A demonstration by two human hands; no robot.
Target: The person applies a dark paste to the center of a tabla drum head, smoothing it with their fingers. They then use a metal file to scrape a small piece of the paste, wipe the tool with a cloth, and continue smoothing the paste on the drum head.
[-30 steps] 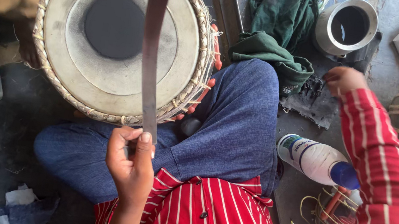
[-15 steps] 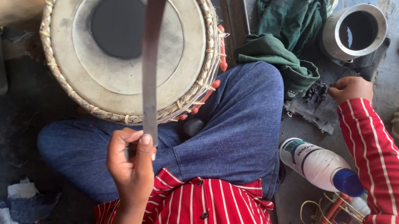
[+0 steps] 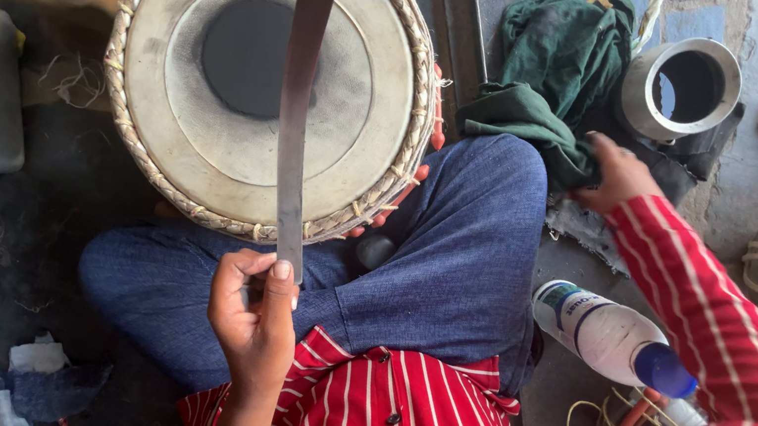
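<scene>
Holding a metal strip [image 3: 301, 101] upright, my left hand [image 3: 254, 315] pinches its lower end between the fingers; the strip rises across the drum [image 3: 268, 81] resting against my leg. My right hand [image 3: 617, 175] grips the green cloth [image 3: 544, 78] beside a steel cup [image 3: 683, 88].

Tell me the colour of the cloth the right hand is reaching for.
Dark green cloth, under the right hand; head view.

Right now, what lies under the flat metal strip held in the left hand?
Under the metal strip, held by the left hand, sits the drum; its pale skin and dark centre patch show beside the strip. The band directly beneath it is covered.
</scene>
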